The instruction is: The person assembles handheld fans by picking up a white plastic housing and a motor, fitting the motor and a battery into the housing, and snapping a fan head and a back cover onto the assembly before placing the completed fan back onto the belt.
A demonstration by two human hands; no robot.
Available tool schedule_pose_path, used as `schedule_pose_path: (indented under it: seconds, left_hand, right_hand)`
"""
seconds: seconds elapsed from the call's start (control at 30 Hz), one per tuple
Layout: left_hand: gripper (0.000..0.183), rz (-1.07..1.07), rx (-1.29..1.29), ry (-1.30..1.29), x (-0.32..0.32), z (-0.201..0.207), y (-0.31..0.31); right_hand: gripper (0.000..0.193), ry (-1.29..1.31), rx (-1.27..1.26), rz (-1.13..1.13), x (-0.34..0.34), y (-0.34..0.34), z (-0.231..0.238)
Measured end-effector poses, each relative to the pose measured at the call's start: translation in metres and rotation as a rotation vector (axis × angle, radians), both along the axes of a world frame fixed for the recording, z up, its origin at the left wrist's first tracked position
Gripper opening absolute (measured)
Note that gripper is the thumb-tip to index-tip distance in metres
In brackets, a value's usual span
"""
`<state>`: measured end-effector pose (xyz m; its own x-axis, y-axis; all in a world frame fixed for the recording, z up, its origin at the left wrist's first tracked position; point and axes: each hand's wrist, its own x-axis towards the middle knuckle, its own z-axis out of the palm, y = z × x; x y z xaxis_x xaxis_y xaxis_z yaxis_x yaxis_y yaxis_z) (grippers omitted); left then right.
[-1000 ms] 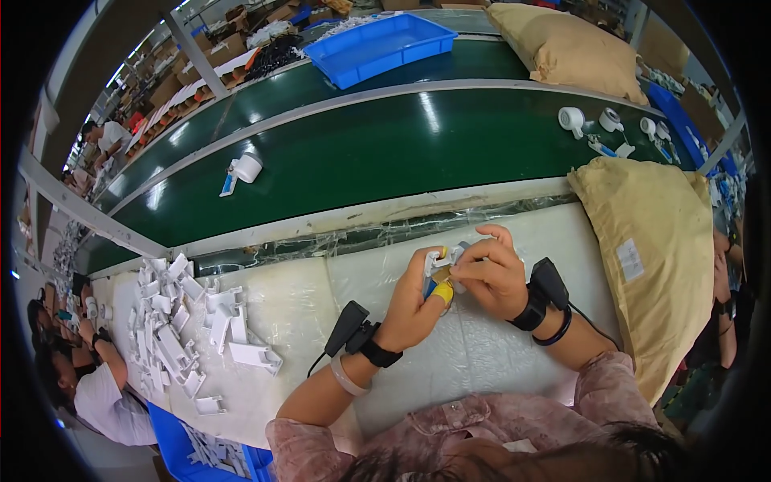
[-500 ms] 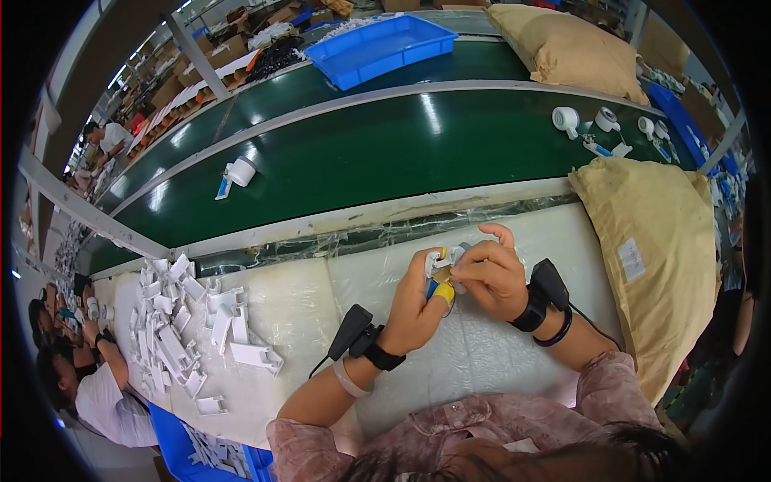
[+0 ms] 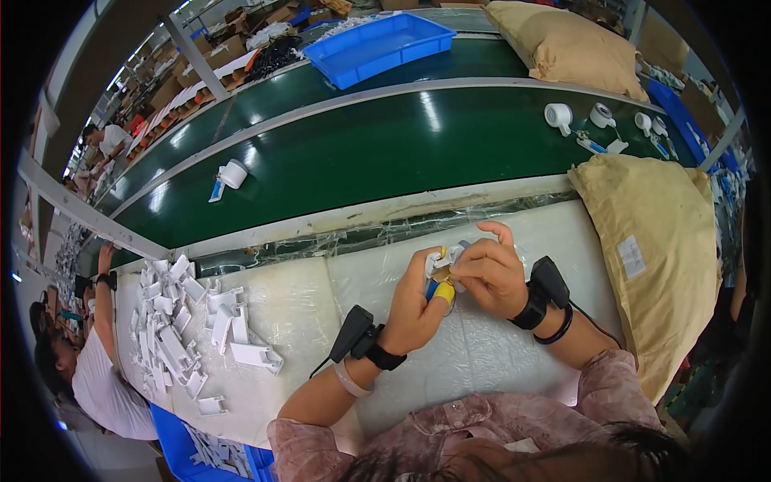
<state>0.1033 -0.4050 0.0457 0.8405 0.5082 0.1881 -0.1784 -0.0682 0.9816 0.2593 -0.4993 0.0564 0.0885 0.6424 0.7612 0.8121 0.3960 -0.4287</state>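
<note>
Over the plastic-covered table, my left hand [image 3: 414, 312] is closed round a small white plastic part [image 3: 434, 263] with a bit of blue on it. Yellow covers wrap the tip of the left thumb and one finger. My right hand [image 3: 494, 277] is pinched against the same part, its fingertips touching it from the right, with one finger raised. A rounded grey piece shows between the hands. Fingers hide most of the part and whatever the right fingertips grip.
White plastic housings [image 3: 173, 329] lie heaped on the left. Beyond the table runs a green conveyor belt [image 3: 345, 169] carrying white round units [image 3: 234, 173]. A brown sack [image 3: 658, 249] stands at right; a blue tray [image 3: 381, 50] sits farther back. At far left, a co-worker's arm [image 3: 104, 309] reaches beltward.
The white units on the belt have shifted slightly left. At far left, the co-worker's arm has stretched out toward the belt. My hands have hardly moved round the part.
</note>
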Motion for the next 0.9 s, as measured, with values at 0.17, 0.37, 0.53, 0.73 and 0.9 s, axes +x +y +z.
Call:
schedule_pose_path:
  seconds: [0.17, 0.37, 0.53, 0.73, 0.9]
  left_hand:
    - [0.045, -0.048, -0.021, -0.06, -0.001, -0.001, 0.004]
    - [0.039, -0.024, 0.034, -0.068, 0.001, -0.007, 0.002]
    - [0.039, -0.002, 0.089, -0.061, 0.002, -0.01, 0.003]
    - [0.038, 0.021, 0.13, -0.035, 0.001, -0.013, 0.003]
    - [0.035, 0.082, 0.199, -0.024, 0.002, -0.013, 0.001]
  right_hand:
    - [0.024, -0.017, 0.01, -0.026, -0.003, -0.001, 0.003]
    - [0.022, -0.015, 0.011, -0.032, -0.003, 0.001, 0.003]
    - [0.022, -0.02, -0.002, -0.038, -0.003, 0.001, 0.004]
    - [0.022, -0.017, -0.004, -0.028, -0.003, 0.001, 0.004]
    - [0.022, -0.031, -0.003, -0.031, -0.005, 0.002, 0.002]
